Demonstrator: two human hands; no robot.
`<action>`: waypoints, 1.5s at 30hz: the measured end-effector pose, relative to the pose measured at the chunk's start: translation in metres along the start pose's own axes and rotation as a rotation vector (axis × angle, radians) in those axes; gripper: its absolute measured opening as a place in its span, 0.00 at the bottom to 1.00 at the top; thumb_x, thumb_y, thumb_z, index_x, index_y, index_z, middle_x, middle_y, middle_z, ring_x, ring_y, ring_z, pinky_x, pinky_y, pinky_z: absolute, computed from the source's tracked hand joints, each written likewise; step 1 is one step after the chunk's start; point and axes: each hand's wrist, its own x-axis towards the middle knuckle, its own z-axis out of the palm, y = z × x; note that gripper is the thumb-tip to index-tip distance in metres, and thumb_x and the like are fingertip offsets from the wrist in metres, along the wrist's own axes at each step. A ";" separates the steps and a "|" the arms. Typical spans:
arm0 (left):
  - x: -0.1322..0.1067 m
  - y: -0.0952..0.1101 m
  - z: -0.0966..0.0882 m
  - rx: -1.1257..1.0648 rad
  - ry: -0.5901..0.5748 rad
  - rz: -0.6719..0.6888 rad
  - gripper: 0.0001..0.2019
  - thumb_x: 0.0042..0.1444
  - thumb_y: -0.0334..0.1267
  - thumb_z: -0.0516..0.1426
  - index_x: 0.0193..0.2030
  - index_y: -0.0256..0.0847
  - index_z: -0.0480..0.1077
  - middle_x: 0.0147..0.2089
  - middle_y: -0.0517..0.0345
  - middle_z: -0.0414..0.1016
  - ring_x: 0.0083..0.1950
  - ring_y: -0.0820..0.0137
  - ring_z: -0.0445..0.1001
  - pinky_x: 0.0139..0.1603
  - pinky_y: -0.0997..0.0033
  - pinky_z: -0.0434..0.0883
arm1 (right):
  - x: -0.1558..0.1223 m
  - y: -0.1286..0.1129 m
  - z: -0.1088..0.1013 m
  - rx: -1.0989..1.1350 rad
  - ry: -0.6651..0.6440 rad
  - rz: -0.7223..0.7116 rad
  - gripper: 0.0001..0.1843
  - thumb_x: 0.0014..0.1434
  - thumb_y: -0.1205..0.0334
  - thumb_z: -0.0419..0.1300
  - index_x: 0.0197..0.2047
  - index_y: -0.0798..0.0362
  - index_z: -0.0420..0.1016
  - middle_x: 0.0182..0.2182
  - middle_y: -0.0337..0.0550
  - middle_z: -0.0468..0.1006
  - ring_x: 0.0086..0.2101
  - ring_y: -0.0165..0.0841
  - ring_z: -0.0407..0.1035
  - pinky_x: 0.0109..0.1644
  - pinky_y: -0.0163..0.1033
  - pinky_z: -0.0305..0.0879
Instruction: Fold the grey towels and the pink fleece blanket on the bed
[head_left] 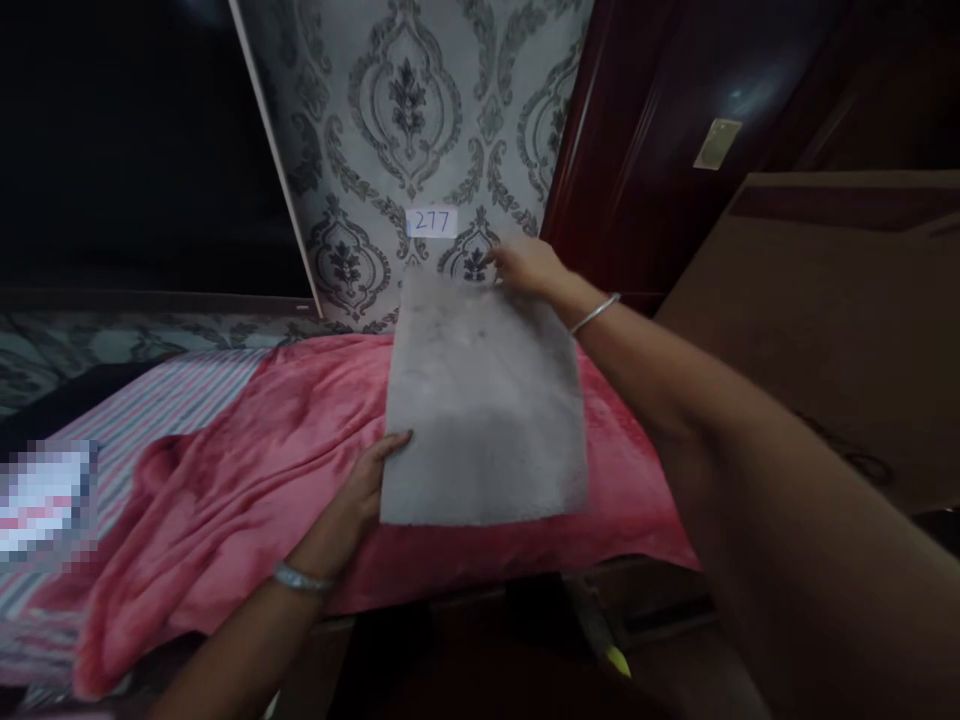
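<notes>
A grey rectangular cloth [484, 400] lies flat on a pink fleece blanket [262, 450] on a bed. My left hand [360, 490] grips the cloth's near left edge, thumb on top and fingers tucked under. My right hand [529, 268] reaches across to the cloth's far right corner and pinches it with closed fingers. A bangle circles each wrist.
A striped sheet [172, 395] shows under the blanket at the left. Patterned wallpaper [409, 110] with a small label reading 277 [431, 222] stands behind the bed. A dark wooden door [675, 130] and a brown board [832, 320] are to the right. The bed's front edge runs below the cloth.
</notes>
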 end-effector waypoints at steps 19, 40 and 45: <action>0.039 -0.026 -0.026 0.455 0.291 0.071 0.20 0.47 0.49 0.64 0.45 0.42 0.76 0.43 0.48 0.82 0.56 0.45 0.76 0.54 0.48 0.78 | -0.289 0.055 0.201 0.842 -0.034 0.715 0.39 0.57 0.48 0.63 0.67 0.57 0.67 0.43 0.50 0.82 0.40 0.40 0.75 0.46 0.44 0.72; 0.034 -0.017 -0.011 0.531 0.477 0.239 0.14 0.42 0.38 0.67 0.36 0.36 0.74 0.28 0.56 0.77 0.26 0.69 0.72 0.25 0.72 0.68 | -0.285 0.047 0.206 1.189 -0.066 0.888 0.13 0.52 0.55 0.63 0.37 0.55 0.79 0.31 0.42 0.82 0.32 0.35 0.73 0.36 0.37 0.69; 0.034 -0.011 -0.012 0.527 0.488 0.168 0.10 0.41 0.36 0.66 0.33 0.38 0.74 0.27 0.56 0.77 0.26 0.68 0.73 0.27 0.70 0.69 | -0.281 0.046 0.205 1.199 -0.070 0.891 0.12 0.52 0.56 0.63 0.37 0.54 0.78 0.30 0.42 0.81 0.31 0.35 0.73 0.35 0.37 0.68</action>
